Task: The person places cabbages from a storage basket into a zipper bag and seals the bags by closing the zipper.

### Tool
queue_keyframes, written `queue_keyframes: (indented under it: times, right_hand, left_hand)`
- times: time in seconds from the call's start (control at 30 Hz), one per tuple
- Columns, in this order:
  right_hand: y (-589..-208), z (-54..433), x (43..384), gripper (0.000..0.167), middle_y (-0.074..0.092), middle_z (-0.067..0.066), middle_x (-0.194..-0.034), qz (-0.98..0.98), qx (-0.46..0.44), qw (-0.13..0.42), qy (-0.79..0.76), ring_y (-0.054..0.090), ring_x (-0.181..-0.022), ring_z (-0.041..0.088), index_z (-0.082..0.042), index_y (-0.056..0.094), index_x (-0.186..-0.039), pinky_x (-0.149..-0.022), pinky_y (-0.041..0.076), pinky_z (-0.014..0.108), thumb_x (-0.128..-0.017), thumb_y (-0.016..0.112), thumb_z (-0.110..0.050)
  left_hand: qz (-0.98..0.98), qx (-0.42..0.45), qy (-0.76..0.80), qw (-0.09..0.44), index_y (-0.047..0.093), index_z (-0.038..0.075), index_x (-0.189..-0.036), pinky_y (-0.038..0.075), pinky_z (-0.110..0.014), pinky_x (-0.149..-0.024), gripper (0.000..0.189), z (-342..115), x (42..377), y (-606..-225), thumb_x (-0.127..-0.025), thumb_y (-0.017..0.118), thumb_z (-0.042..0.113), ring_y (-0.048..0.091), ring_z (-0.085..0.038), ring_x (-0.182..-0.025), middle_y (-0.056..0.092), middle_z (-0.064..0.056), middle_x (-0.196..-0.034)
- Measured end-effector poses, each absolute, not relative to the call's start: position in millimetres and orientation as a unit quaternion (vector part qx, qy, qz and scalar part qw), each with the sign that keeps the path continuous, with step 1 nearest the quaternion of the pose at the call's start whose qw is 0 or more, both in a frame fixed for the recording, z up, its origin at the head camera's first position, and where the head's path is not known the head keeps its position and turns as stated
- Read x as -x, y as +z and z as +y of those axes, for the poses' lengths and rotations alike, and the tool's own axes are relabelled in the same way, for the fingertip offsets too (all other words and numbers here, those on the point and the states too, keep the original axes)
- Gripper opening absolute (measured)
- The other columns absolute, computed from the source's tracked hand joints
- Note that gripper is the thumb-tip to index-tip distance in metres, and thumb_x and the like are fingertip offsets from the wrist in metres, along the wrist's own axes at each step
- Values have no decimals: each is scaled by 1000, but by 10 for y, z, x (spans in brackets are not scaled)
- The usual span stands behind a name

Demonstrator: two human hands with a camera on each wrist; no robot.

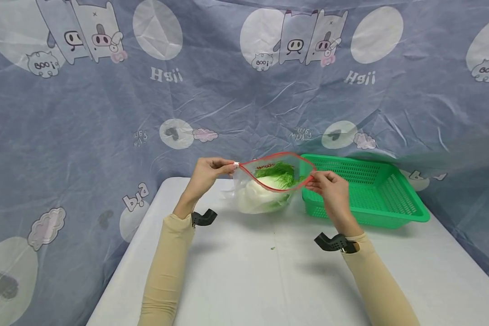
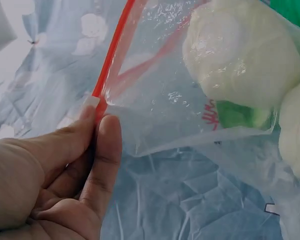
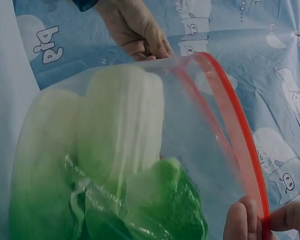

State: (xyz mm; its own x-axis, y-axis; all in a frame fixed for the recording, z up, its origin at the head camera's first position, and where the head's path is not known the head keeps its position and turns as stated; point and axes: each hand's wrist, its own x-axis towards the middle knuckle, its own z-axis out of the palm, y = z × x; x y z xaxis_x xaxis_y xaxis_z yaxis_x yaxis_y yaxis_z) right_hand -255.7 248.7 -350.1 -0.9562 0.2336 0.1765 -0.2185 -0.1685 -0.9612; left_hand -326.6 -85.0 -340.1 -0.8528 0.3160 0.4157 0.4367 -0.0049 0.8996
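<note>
A clear zip bag [image 1: 244,199] with a red zip strip [image 2: 112,55] hangs between the two hands, its mouth gaping. Inside lie pale heads of napa cabbage [image 3: 122,115] with green leaves; the right wrist view shows two side by side. My left hand [image 1: 207,174] pinches the left corner of the mouth at the white slider [image 2: 92,101] between thumb and fingers. At the opposite corner, my right hand [image 1: 333,189] pinches the red strip between thumb and fingertips. The bag's lower part is close over the white table [image 1: 244,271].
Behind the right hand stands a green plastic basket [image 1: 391,217] with slotted walls, close to the bag. Small green leaf scraps [image 1: 272,248] lie on the table in front. A grey-blue printed curtain [image 1: 228,99] hangs along the back and sides.
</note>
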Motion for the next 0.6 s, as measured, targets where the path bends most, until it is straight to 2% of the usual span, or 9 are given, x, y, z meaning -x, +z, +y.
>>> queue_keyframes:
  times: [0.13, 0.3, 0.5, 0.6]
  right_hand:
    - [-3501, 2460, 2559, 25, 69, 1, -86, -658, 10, 125, 742, 69, -73, 11, 4, 63, -103, -72, 58, 24, -94, 64, -20]
    - [-3579, 2405, 2628, 35, 68, 0, -86, -706, 11, 92, 702, 68, -75, 11, 2, 62, -109, -77, 58, 28, -93, 65, -28]
    - [-3753, 2363, 2774, 30, 65, -1, -82, -741, 4, 71, 667, 69, -71, 13, -2, 63, -107, -73, 59, 29, -93, 66, -28]
    - [-3804, 2358, 2819, 35, 64, 3, -85, -776, 8, 101, 622, 68, -71, 13, -2, 65, -107, -71, 59, 29, -92, 66, -34]
  left_hand:
    - [-674, 257, -687, 83, 72, -2, -102, 57, -37, -84, 27, -942, 3251, -3334, -85, 74, 19, 70, -22, -79, 73, -11, -91]
    - [-636, 244, -713, 169, 72, -4, -98, 58, -31, -80, 25, -999, 3215, -3266, -82, 76, 15, 69, -17, -73, 73, -3, -85]
    - [-664, 255, -664, 233, 72, -5, -98, 56, -26, -73, 19, -974, 3023, -3124, -85, 73, 9, 67, -20, -72, 73, -13, -87]
    - [-688, 263, -629, 247, 72, -6, -97, 51, -24, -69, 16, -925, 2882, -3034, -86, 72, 6, 63, -25, -74, 71, -20, -91]
